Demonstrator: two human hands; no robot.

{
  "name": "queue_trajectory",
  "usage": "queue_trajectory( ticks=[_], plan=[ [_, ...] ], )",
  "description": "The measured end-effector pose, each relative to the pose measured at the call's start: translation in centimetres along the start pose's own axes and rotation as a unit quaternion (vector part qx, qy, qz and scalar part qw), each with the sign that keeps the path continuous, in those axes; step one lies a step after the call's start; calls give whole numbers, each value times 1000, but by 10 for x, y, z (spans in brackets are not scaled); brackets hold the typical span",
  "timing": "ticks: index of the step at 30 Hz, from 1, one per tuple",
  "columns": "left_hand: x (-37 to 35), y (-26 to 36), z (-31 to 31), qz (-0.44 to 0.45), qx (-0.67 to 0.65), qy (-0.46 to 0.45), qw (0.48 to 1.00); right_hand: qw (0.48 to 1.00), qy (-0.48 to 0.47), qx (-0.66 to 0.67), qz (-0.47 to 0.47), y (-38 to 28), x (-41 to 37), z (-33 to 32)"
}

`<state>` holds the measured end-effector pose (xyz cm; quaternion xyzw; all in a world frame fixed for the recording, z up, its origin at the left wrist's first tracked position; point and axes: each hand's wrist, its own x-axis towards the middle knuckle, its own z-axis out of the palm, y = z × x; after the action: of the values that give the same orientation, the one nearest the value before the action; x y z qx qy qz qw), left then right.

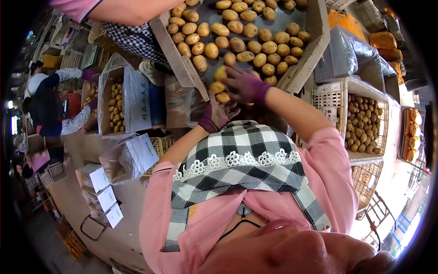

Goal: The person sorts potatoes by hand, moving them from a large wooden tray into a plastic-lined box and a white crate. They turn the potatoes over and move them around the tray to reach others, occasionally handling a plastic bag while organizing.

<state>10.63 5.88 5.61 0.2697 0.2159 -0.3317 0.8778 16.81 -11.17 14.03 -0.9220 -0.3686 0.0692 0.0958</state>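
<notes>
Many potatoes (236, 44) lie on a grey sorting tray (210, 9) with wooden sides, in front of my chest. My right hand (244, 85), in a purple glove, reaches over the tray's near opening with its fingers spread. Its fingertips are right at a few potatoes (220, 74), partly blurred by motion. Lower and to the left, my left hand (217, 115), also gloved in purple, is held below the opening with its fingers apart. Just above its fingers sit two potatoes (222, 97) at the tray's lip.
Another person's arm (121, 11) extends beside the tray at upper left. A box of potatoes (117, 107) stands to the left, and a white crate of potatoes (363, 123) to the right. Further left, a co-worker (50, 102) bends over boxes. White cartons (101, 194) stand on the floor.
</notes>
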Motion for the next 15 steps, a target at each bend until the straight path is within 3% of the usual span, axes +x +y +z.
queue_trajectory(
  ticks=[1,3,4,5,6,7,8,10,11,12,13,14,15],
  plan=[
    [-3,2,3,-1,15,14,1000,992,-68,102,-26,11,-20,-16],
    [-15,6,10,-10,49,44,998,954,-12,259,149,59,-35,-37],
    [-18,8,13,-17,34,-8,999,933,153,252,205,76,-39,-61],
    [-3,3,-3,-67,-64,-59,994,914,321,155,194,121,-37,-65],
    [-1,4,-5,-44,-27,-71,996,820,391,291,301,145,-35,-68],
    [-1,3,-5,-20,10,-83,996,689,442,415,396,168,-34,-71],
    [-3,1,0,-23,2,-64,998,763,369,306,434,221,-22,-39],
    [-7,0,14,-29,-12,-25,999,711,336,154,598,160,15,-33],
    [0,1,9,-76,-45,-35,995,776,115,65,617,112,28,-48],
    [-2,0,7,-65,-27,-26,997,803,160,48,572,76,38,-30],
    [-2,-2,9,-53,-9,-16,998,842,298,73,444,76,48,17],
    [0,-1,7,-51,-22,-27,998,903,229,40,361,57,48,26],
    [5,-1,2,-49,-36,-37,997,919,41,-32,391,-2,42,-9]
  ],
)
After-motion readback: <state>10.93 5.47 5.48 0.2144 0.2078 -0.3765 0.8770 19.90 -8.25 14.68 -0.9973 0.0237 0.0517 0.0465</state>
